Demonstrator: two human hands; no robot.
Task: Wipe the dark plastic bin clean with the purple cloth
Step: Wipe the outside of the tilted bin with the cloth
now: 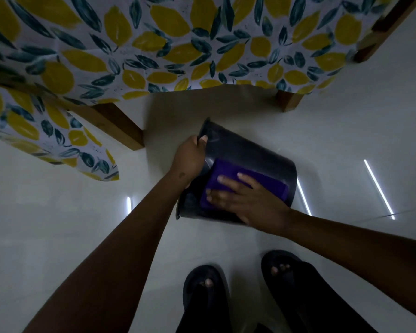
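Observation:
The dark plastic bin point(247, 152) is tilted on its side above the white floor, at the centre of the head view. My left hand point(190, 157) grips its rim at the left, thumb over the edge. The purple cloth point(262, 181) lies flat on the bin's outer wall. My right hand point(247, 200) presses on the cloth with fingers spread. The bin's inside is hidden from view.
A table covered by a lemon-print cloth point(154, 44) fills the top, with wooden legs point(120, 126) at left and another leg point(288, 99) at right. The glossy white floor point(58, 212) reflects strip lights. My sandalled feet point(207, 292) stand below the bin.

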